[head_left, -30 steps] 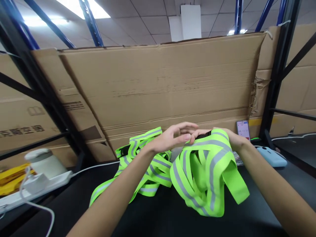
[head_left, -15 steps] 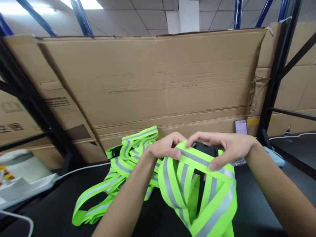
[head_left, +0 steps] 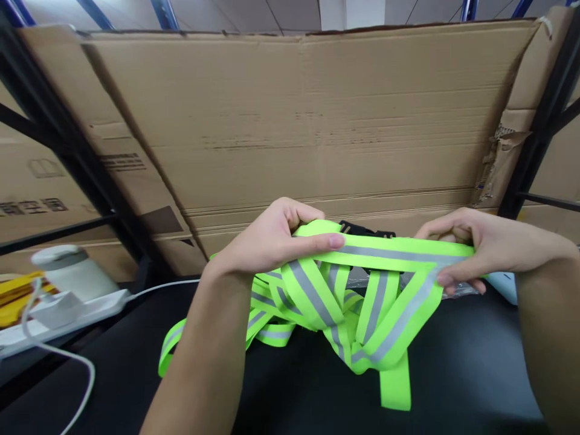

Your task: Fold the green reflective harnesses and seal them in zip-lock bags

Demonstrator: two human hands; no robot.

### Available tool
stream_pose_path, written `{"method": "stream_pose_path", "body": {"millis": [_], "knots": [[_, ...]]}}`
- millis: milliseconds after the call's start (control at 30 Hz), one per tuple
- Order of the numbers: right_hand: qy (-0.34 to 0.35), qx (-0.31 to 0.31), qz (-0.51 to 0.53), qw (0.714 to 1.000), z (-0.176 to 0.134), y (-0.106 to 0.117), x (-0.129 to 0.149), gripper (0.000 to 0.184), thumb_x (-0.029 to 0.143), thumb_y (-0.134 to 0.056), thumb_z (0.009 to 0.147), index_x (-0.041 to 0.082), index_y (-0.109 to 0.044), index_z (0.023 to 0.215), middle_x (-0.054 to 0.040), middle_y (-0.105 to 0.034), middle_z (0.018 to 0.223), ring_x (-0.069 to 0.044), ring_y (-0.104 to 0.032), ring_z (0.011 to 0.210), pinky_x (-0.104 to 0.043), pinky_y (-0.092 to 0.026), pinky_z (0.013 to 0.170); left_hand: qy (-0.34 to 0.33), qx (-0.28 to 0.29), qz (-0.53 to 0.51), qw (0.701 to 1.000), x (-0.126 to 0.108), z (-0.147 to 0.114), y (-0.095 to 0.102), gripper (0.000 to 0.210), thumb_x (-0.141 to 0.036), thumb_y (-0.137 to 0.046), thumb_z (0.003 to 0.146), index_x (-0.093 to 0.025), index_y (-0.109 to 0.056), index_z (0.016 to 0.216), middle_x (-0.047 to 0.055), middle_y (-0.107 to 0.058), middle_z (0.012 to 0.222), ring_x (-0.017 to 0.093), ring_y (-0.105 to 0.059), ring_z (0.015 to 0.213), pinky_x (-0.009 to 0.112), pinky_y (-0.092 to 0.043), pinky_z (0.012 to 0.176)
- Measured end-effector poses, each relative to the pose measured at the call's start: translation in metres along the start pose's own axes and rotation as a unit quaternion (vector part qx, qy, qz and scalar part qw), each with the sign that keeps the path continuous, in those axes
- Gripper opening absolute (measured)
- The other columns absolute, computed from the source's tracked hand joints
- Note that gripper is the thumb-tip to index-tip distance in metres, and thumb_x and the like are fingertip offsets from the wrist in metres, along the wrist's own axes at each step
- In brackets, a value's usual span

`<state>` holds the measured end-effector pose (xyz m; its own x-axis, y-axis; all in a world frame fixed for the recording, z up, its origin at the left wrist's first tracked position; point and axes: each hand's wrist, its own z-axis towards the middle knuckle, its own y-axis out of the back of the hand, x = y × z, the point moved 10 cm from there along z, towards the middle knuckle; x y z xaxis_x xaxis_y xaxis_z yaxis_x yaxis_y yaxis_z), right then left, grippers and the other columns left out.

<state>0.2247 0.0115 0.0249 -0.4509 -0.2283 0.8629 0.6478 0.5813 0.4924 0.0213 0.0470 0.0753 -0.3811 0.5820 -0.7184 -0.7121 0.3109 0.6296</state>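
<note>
Between my hands a neon green reflective vest made of straps (head_left: 392,252) is stretched level, its grey stripe facing me. My left hand (head_left: 281,238) pinches the left end of the top strap, thumb in front. At the right end, my right hand (head_left: 471,251) grips the same strap where another strap joins it. Looped straps hang below in a tangle, and one short end dangles lowest. A black buckle (head_left: 367,231) shows just behind the top strap. Behind my left forearm lie more green reflective straps (head_left: 272,329), partly hidden.
A large cardboard panel (head_left: 290,121) stands behind the black table (head_left: 308,399). On the left are a white power strip (head_left: 104,305) with a cable, a pale bottle (head_left: 81,272) and yellow packets (head_left: 20,296). A light blue object (head_left: 505,287) lies behind my right hand.
My hands have moved apart, the right one sliding outward along the strap, which is now pulled straight. The vest is lifted, and the view has tilted down.
</note>
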Motion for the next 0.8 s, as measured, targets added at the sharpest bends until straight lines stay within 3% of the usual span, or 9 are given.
{"method": "stream_pose_path", "body": {"millis": [67,133,267,367,433,533,667,733,800], "knots": [[-0.006,-0.044,-0.028,0.999,-0.006,0.014,-0.002,0.025,0.031,-0.085,0.079,0.018,-0.079,0.1,-0.0003,-0.069,0.061,-0.01,-0.057,0.045,-0.016,-0.048,0.041,-0.006,0.014,0.011,1.0,0.001,-0.002,0.004,0.033,-0.039,-0.081,0.075,-0.017,-0.063,0.059,-0.003,-0.051,0.054,0.008,-0.046,0.045,0.018,-0.035,0.041],[-0.003,-0.076,-0.049,0.996,-0.013,0.027,-0.004,0.019,0.032,-0.086,0.077,0.018,-0.081,0.087,0.0003,-0.066,0.058,-0.008,-0.051,0.041,-0.016,-0.042,0.037,-0.002,0.056,-0.003,0.998,0.008,-0.006,0.003,0.026,-0.035,-0.085,0.069,-0.017,-0.068,0.062,-0.002,-0.058,0.056,0.01,-0.053,0.048,0.019,-0.04,0.043],[0.042,-0.066,-0.035,0.996,-0.024,0.032,-0.003,0.019,0.037,-0.088,0.073,0.02,-0.082,0.079,-0.0014,-0.068,0.062,-0.006,-0.043,0.035,-0.019,-0.031,0.029,0.041,0.167,-0.071,0.983,0.026,-0.021,-0.007,0.025,-0.029,-0.094,0.055,-0.019,-0.075,0.068,0.004,-0.07,0.062,0.017,-0.063,0.051,0.024,-0.05,0.047],[0.097,-0.048,0.014,0.994,-0.032,0.026,0.004,0.024,0.042,-0.088,0.072,0.02,-0.08,0.069,0.0017,-0.057,0.045,-0.007,-0.039,0.03,-0.02,-0.023,0.027,0.035,0.179,-0.106,0.978,0.025,-0.028,-0.006,0.028,-0.037,-0.095,0.055,-0.018,-0.076,0.063,0.004,-0.067,0.055,0.017,-0.059,0.045,0.025,-0.046,0.042],[0.127,-0.063,0.05,0.989,-0.035,0.027,0.008,0.028,0.047,-0.087,0.072,0.021,-0.078,0.067,0.0045,-0.048,0.037,-0.007,-0.036,0.027,-0.019,-0.022,0.028,0.02,0.154,-0.123,0.98,0.02,-0.027,0.0,0.033,-0.044,-0.094,0.056,-0.018,-0.075,0.062,0.004,-0.063,0.051,0.015,-0.054,0.042,0.024,-0.042,0.04],[0.147,-0.124,0.068,0.979,-0.029,0.039,0.011,0.032,0.053,-0.086,0.073,0.021,-0.079,0.075,0.0049,-0.051,0.04,-0.004,-0.033,0.027,-0.017,-0.022,0.028,0.022,0.093,-0.131,0.987,0.023,-0.018,0.012,0.038,-0.051,-0.091,0.06,-0.018,-0.071,0.063,0.0,-0.055,0.045,0.011,-0.045,0.037,0.022,-0.034,0.037],[0.067,-0.234,-0.03,0.969,-0.004,0.066,-0.008,0.034,0.044,-0.088,0.073,0.018,-0.079,0.091,0.0031,-0.058,0.051,-0.006,-0.043,0.035,-0.018,-0.032,0.032,0.074,-0.017,0.017,0.997,0.046,0.001,0.028,0.033,-0.049,-0.085,0.07,-0.018,-0.072,0.072,-0.001,-0.057,0.054,0.008,-0.042,0.043,0.021,-0.028,0.04],[0.058,-0.316,-0.074,0.944,0.004,0.082,-0.011,0.034,0.041,-0.088,0.073,0.016,-0.079,0.095,0.005,-0.054,0.049,-0.008,-0.044,0.038,-0.02,-0.034,0.034,0.081,-0.103,0.096,0.987,0.05,0.009,0.039,0.031,-0.048,-0.082,0.073,-0.018,-0.074,0.076,-0.001,-0.062,0.062,0.009,-0.045,0.048,0.021,-0.029,0.044],[0.108,-0.419,-0.089,0.897,0.001,0.091,-0.001,0.031,0.04,-0.086,0.076,0.017,-0.08,0.096,0.0047,-0.054,0.051,-0.009,-0.047,0.041,-0.021,-0.036,0.036,0.046,-0.232,0.12,0.964,0.039,0.008,0.051,0.028,-0.046,-0.078,0.077,-0.018,-0.075,0.079,0.0,-0.065,0.067,0.011,-0.05,0.054,0.022,-0.033,0.048]]}}
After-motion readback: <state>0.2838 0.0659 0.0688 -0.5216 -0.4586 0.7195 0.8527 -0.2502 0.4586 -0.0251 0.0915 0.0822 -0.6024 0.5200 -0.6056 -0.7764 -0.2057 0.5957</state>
